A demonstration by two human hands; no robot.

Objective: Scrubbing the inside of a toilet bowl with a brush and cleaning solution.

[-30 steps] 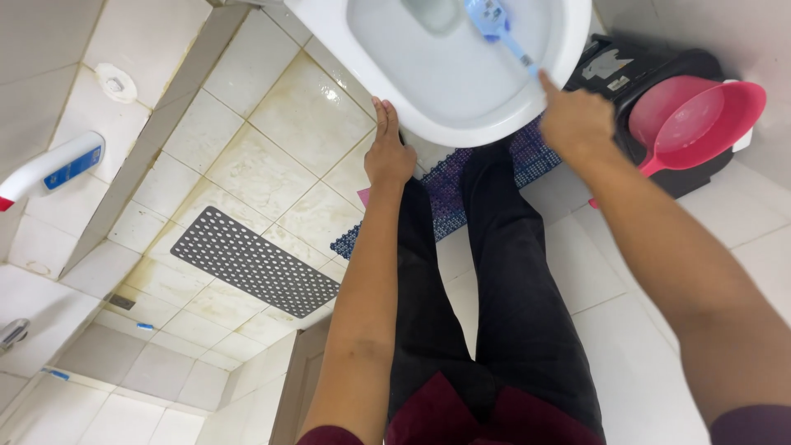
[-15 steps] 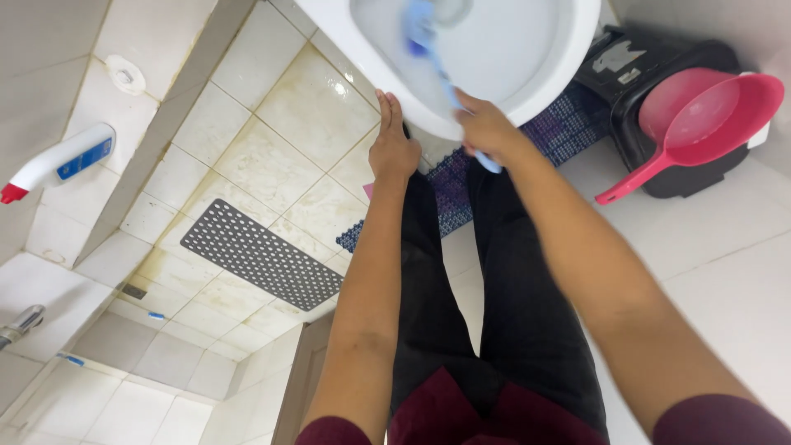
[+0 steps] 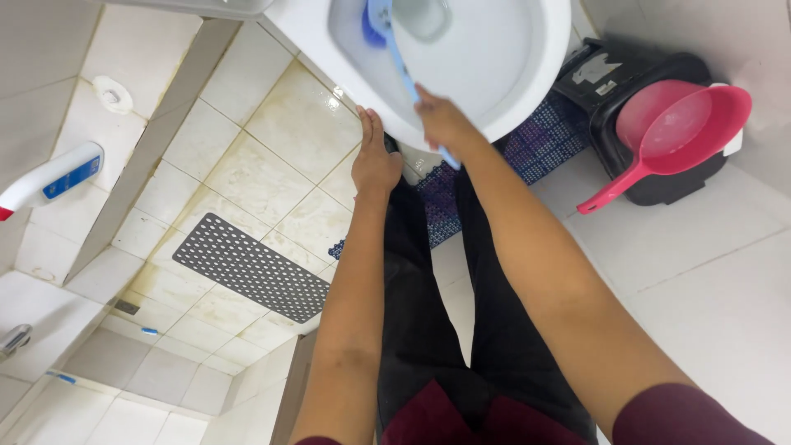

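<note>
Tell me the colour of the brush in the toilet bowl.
Blue; the brush shows best in the head view.

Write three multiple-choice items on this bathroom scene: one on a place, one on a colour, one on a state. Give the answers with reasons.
1. Where is the pink plastic dipper?
A. On the black bin
B. In the bowl
C. On the mat

2. What colour is the long-handled toilet brush?
A. Green
B. Blue
C. Red

3. How is the left hand?
A. Gripping the brush
B. Flat against the white toilet bowl's outer rim
C. Raised high

Answers: 1 A, it sits atop the bin right of the bowl. 2 B, head and handle are blue. 3 B, its fingers lie flat there, while the right hand grips the brush.
</note>
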